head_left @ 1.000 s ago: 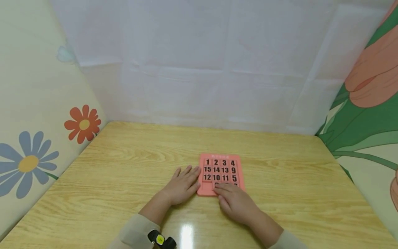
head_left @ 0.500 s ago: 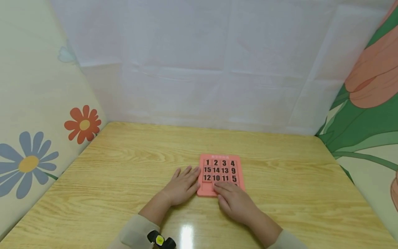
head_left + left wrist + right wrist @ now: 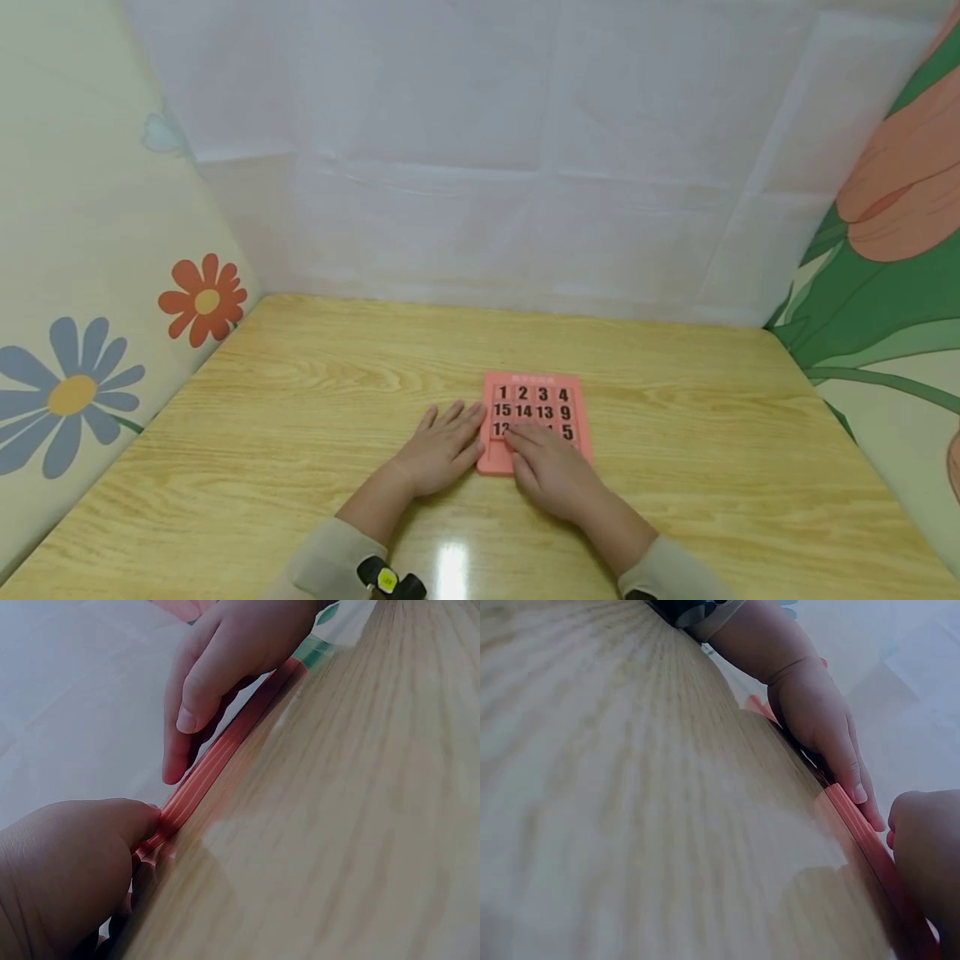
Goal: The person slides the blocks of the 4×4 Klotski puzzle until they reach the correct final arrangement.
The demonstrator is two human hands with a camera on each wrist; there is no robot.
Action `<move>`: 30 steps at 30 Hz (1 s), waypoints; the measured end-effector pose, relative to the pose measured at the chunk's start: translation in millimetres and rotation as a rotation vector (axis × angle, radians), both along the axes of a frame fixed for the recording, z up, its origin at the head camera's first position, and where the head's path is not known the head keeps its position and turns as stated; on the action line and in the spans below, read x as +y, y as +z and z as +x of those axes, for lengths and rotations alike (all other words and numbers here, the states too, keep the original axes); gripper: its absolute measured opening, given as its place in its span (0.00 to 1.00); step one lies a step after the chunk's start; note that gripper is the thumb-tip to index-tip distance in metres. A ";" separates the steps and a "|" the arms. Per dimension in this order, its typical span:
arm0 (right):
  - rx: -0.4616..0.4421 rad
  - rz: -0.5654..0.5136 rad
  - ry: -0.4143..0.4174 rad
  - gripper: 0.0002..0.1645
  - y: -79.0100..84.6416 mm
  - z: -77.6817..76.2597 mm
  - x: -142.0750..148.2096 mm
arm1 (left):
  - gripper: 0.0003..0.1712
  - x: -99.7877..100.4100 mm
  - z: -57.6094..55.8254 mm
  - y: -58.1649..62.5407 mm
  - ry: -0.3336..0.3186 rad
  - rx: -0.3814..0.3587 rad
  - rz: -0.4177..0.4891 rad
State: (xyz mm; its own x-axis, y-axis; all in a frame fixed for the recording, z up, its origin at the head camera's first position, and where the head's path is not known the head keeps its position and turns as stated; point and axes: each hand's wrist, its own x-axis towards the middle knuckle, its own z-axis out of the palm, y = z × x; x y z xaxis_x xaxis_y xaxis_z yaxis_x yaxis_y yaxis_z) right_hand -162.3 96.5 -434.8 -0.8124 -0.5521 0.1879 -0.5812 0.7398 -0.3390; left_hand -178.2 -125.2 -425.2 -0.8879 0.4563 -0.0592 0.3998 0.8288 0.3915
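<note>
Both unclenched, we see: the left hand (image 3: 437,452) braces the sliding number puzzle (image 3: 533,402) at its left edge, presumably against slipping; the right hand (image 3: 553,472) touches lower tiles (image 3: 567,432).

A number puzzle (image 3: 536,379) lies on a table (image 3: 300,400), its left edge touched by a person's left grip (image 3: 441,450) and its lower rows under the right grip (image 3: 553,471). Tiles 1 to 4 (image 3: 543,394) line the far row, with 15, 14, 13 and 9 (image 3: 524,412) next. A sheet (image 3: 487,167) hangs behind the table, between the left wall (image 3: 75,208) and right wall (image 3: 892,425).
</note>
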 end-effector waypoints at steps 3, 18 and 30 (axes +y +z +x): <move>0.002 0.005 -0.006 0.26 -0.3 -4.0 -2.2 | 0.34 0.0 -0.1 -1.2 -0.002 0.006 0.001; -0.018 0.041 -0.014 0.26 -1.1 -10.1 -7.7 | 0.33 0.0 -1.6 -3.1 0.004 0.006 -0.005; -0.010 0.039 0.025 0.26 0.8 0.3 -3.6 | 0.33 -0.1 -0.9 -1.0 0.001 -0.001 -0.006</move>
State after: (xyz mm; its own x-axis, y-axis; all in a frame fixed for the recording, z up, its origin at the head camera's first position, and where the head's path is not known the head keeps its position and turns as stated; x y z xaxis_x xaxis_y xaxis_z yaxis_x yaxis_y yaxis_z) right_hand -162.0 93.0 -433.9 -0.8001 -0.5787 0.1581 -0.5963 0.7380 -0.3160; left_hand -179.1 -125.3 -426.2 -0.8883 0.4549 -0.0633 0.3984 0.8318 0.3866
